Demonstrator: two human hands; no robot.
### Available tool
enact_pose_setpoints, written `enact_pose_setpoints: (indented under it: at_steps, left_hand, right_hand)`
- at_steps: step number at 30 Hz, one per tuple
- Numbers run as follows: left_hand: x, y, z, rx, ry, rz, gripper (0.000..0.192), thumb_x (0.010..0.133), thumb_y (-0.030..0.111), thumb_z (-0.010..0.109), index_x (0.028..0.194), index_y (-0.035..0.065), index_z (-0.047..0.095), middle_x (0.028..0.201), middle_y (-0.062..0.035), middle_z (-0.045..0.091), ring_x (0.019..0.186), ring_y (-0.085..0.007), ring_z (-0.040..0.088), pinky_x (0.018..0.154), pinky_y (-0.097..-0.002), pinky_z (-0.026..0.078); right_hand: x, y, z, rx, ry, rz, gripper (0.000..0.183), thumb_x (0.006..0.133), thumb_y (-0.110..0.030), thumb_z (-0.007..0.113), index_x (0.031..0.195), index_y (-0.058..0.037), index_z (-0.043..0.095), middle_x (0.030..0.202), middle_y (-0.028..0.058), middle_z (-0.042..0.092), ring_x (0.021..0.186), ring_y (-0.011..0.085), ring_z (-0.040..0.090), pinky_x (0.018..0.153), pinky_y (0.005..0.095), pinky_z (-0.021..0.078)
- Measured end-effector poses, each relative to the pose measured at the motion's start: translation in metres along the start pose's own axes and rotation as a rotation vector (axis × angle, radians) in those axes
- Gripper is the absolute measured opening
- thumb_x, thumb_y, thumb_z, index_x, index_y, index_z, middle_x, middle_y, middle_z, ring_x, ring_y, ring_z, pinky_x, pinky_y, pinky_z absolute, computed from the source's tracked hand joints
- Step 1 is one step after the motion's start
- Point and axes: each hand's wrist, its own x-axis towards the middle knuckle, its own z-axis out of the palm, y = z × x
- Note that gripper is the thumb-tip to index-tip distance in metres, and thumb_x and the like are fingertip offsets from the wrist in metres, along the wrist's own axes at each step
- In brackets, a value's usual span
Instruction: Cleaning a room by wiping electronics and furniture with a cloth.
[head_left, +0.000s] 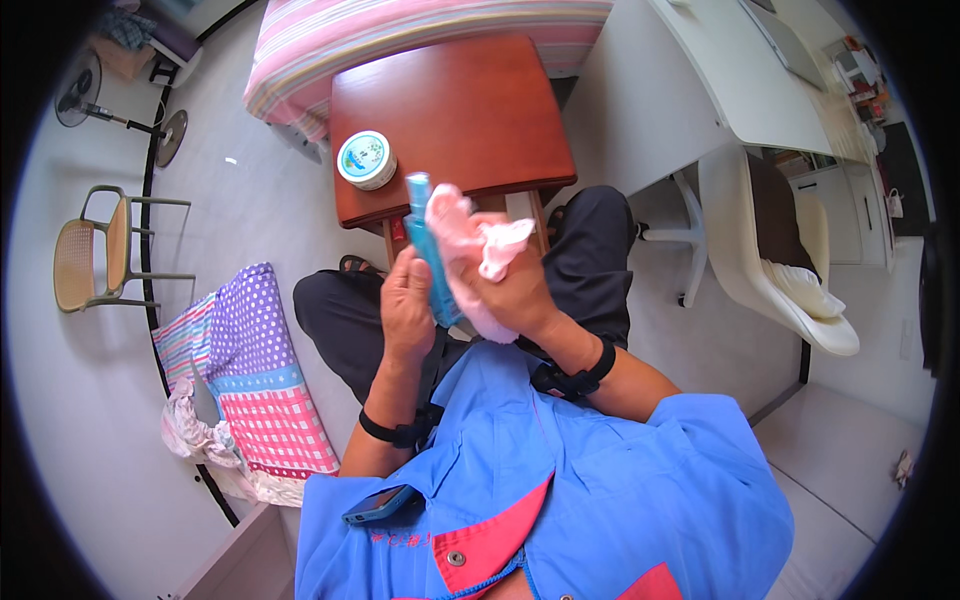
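Upright in my left hand (407, 304) is a translucent blue bottle (430, 255) with a narrow top. My right hand (517, 292) grips a pink cloth (454, 225), pressed along the bottle's right side; part of it is blurred. The cloth's lower end hangs beneath my right hand. Beyond both hands stands a reddish-brown wooden table (457, 112) with a drawer (521, 204) partly pulled out below its top. A round white tub (367, 160) with a printed lid sits at the table's left front corner.
A bed with a striped cover (420, 22) lies behind the table. To the right are a white desk (772, 82) and a white swivel chair (739, 225). On the left are folded patterned bedding (262, 382), an armchair (105, 247) and a standing fan (79, 88). A phone (380, 504) pokes from my chest pocket.
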Motion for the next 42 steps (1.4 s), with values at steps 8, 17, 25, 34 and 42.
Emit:
enact_pose_setpoints:
  at_steps: [8, 17, 25, 34, 42]
  left_hand:
    - [0.003, -0.017, 0.014, -0.071, 0.101, 0.100, 0.039, 0.110, 0.030, 0.045, 0.134, -0.0011, 0.049, 0.115, -0.0040, 0.063, 0.097, -0.0087, 0.060, 0.087, -0.0232, 0.049]
    - [0.013, 0.002, -0.019, -0.286, 0.288, 0.163, 0.037, 0.111, 0.029, 0.040, 0.135, 0.0006, 0.045, 0.115, -0.0113, 0.065, 0.102, -0.0171, 0.066, 0.091, -0.0326, 0.055]
    - [0.001, -0.011, 0.006, 0.306, -0.025, 0.326, 0.055, 0.105, 0.039, 0.054, 0.140, -0.0028, 0.052, 0.138, -0.0107, 0.049, 0.128, -0.0181, 0.048, 0.107, -0.0318, 0.040]
    - [-0.002, -0.004, 0.002, 0.385, -0.121, 0.213, 0.054, 0.101, 0.035, 0.063, 0.140, -0.0010, 0.054, 0.130, -0.0105, 0.051, 0.121, -0.0184, 0.050, 0.100, -0.0295, 0.042]
    - [0.007, -0.014, -0.016, -0.232, 0.164, 0.131, 0.048, 0.108, 0.031, 0.049, 0.140, -0.0037, 0.041, 0.128, -0.0152, 0.061, 0.116, -0.0214, 0.063, 0.101, -0.0363, 0.051]
  right_hand:
    - [0.006, 0.002, 0.000, -0.127, -0.006, -0.079, 0.045, 0.087, -0.009, 0.075, 0.126, 0.0014, 0.055, 0.108, 0.0107, 0.066, 0.098, 0.0170, 0.065, 0.086, 0.0316, 0.0525]
    - [-0.015, 0.007, 0.007, -0.066, -0.275, 0.086, 0.048, 0.080, -0.017, 0.079, 0.121, -0.0022, 0.058, 0.106, 0.0172, 0.068, 0.099, 0.0333, 0.069, 0.084, 0.0371, 0.0541]
    - [0.000, -0.006, 0.003, 0.086, 0.008, -0.009, 0.041, 0.092, -0.014, 0.073, 0.126, 0.0004, 0.055, 0.109, 0.0088, 0.066, 0.097, 0.0152, 0.064, 0.085, 0.0304, 0.0519]
    - [0.008, -0.014, -0.002, 0.229, 0.075, 0.021, 0.041, 0.094, -0.018, 0.072, 0.126, 0.0015, 0.055, 0.105, 0.0074, 0.065, 0.094, 0.0124, 0.063, 0.082, 0.0293, 0.0523]
    - [-0.012, -0.001, 0.015, -0.144, -0.135, -0.028, 0.046, 0.079, -0.014, 0.081, 0.117, -0.0004, 0.059, 0.105, 0.0185, 0.066, 0.096, 0.0362, 0.068, 0.085, 0.0386, 0.0538]
